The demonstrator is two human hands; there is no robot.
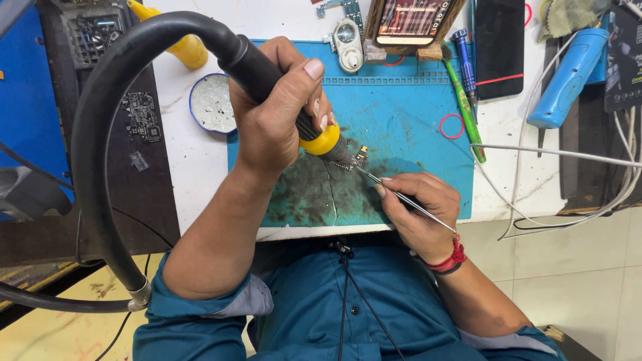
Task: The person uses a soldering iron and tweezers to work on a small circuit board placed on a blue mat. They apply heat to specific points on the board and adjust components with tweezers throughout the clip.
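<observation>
Circuitry in the form of a small board fragment [360, 158] lies on the blue work mat [414, 120], near the mat's middle, at the edge of a dark, scorched-looking patch. The nozzle of a hot-air handpiece [321, 142], black with a yellow collar, points down at this fragment from the left, its tip just beside it. The left hand [277, 113] is wrapped firmly round the handpiece, fingers closed on the black grip and the thumb laid along the top. A thick black hose [93, 154] curves from the handpiece in a wide loop over the left forearm.

Thin metal tweezers [401, 196] reach the fragment from the right, their tips touching or just beside it. The right hand [418, 210] pinches the tweezers between thumb and fingers, resting on the mat's near edge; a red thread band [451, 259] sits on that wrist.

Farther out on the mat are a red ring [452, 126], a green-handled tool [464, 107] and a blue screwdriver [465, 63]. A phone in a wooden stand [411, 20] stands at the mat's far edge. A round tin [210, 103] sits just left of the mat, a black phone [498, 47] and a blue tool [568, 77] to the right on the white table.
</observation>
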